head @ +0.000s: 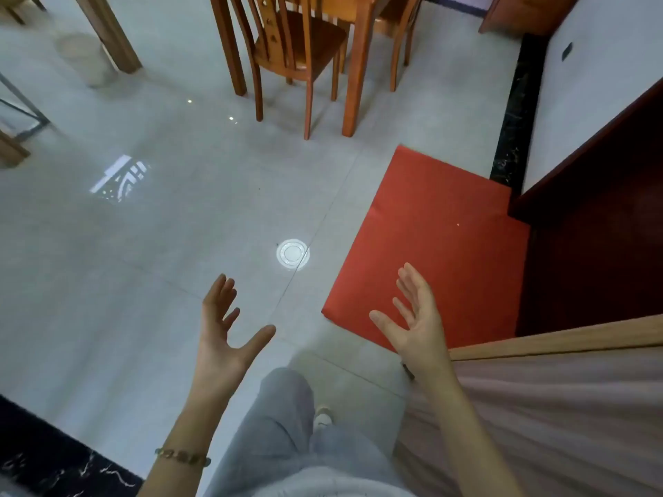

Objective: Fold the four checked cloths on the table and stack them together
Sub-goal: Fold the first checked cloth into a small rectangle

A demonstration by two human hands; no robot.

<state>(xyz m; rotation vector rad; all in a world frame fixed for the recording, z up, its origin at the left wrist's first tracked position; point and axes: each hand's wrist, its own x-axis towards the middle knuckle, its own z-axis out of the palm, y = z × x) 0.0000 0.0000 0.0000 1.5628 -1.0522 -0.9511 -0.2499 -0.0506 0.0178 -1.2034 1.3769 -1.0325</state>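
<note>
Checked cloths are nowhere in this view, so none of the four can be placed relative to the hands. The head camera looks down at a grey tiled floor [179,227]. A red mat [430,238] lies to the right and a wooden chair [294,48] stands at the far side.

The left hand [222,338] is raised in front of the body, palm turned inward. Its fingers [220,292] are straight and spread, the thumb stuck out, and it holds nothing. The right hand [416,324] mirrors it above the near corner of the red mat, its fingers [412,281] straight and loosely fanned, and it is also empty. The two hands are well apart and touch nothing. A beaded bracelet [183,457] sits on the left wrist.

At the lower right is a pale striped fabric [556,407] bordered by a light wooden edge [556,338]. It may be the side of the table, but I cannot tell. It shows stripes rather than checks.

By my reading no folding is in hand at this moment. The person is either about to start or between cloths, with nothing here to show how many are done. The next move calls for turning toward the table, most likely to the right, getting a cloth into view, and taking it by two corners.
</note>
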